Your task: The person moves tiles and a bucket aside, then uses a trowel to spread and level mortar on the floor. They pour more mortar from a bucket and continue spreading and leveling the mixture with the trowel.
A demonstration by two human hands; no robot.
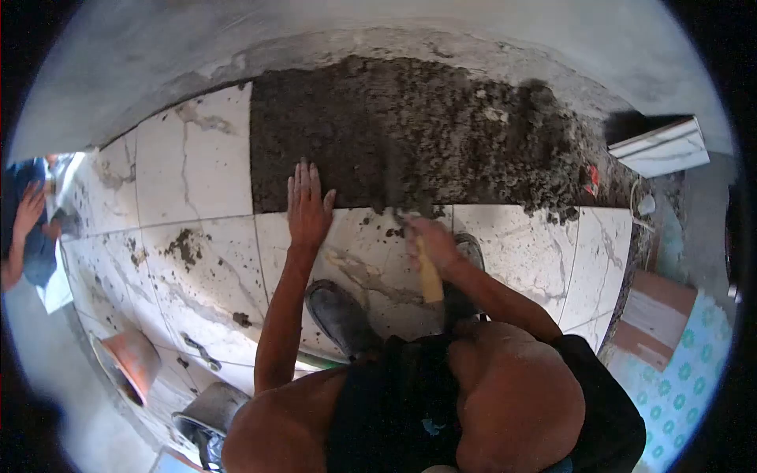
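Note:
My left hand (310, 203) is open, with its fingers stretched out over the edge of the dark mortar bed (339, 134) and its palm by the edge of a white marbled tile (355, 260). My right hand (432, 243) is wrapped round what looks like a trowel (430, 280) with a pale yellow handle. Its blade is smeared by motion over the mortar, just past the tile edge. The mortar looks smoother on the left and rougher and lumpier on the right. Crumbs of mortar lie on the laid tiles.
At far left another person's hand (30, 206) shows. An orange bucket (138, 359), a dark bucket (213, 406) and a small dark tool (202, 352) sit lower left. Tiles (666, 148) lean by the right wall, above a cardboard box (656, 315) and patterned sheet (694, 363).

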